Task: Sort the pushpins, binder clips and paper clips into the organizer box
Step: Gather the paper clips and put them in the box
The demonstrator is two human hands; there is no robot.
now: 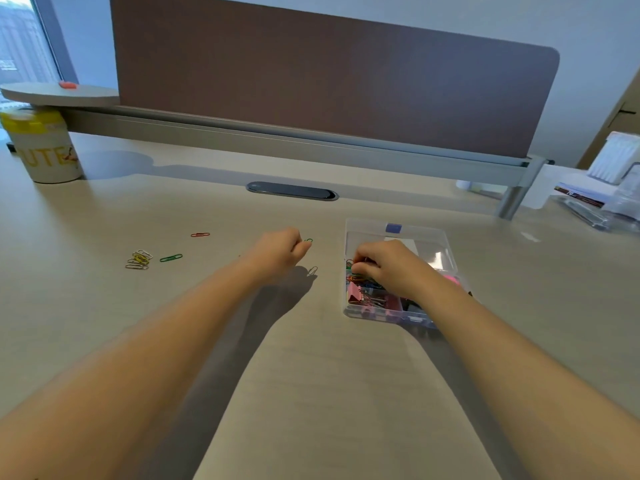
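A clear plastic organizer box [398, 233] lies open on the desk at the right. Its near compartments hold coloured paper clips [360, 279] and pink binder clips [355, 294]. My right hand [384, 265] is inside the box over the paper clips, fingers pinched on something small that I cannot make out. My left hand [280, 249] hovers left of the box, pinching a green paper clip [308, 240]. A silver paper clip [312, 270] lies just below that hand. Farther left lie a green clip [170, 258], a red clip [200, 234] and a small pile of yellow and silver clips [139, 260].
A white and yellow cup [45, 147] stands at the far left. A dark oval cable port [292, 190] sits in the desk behind my hands. A brown partition screen [329, 74] closes the back. A clear tray with papers [595, 202] is at the far right.
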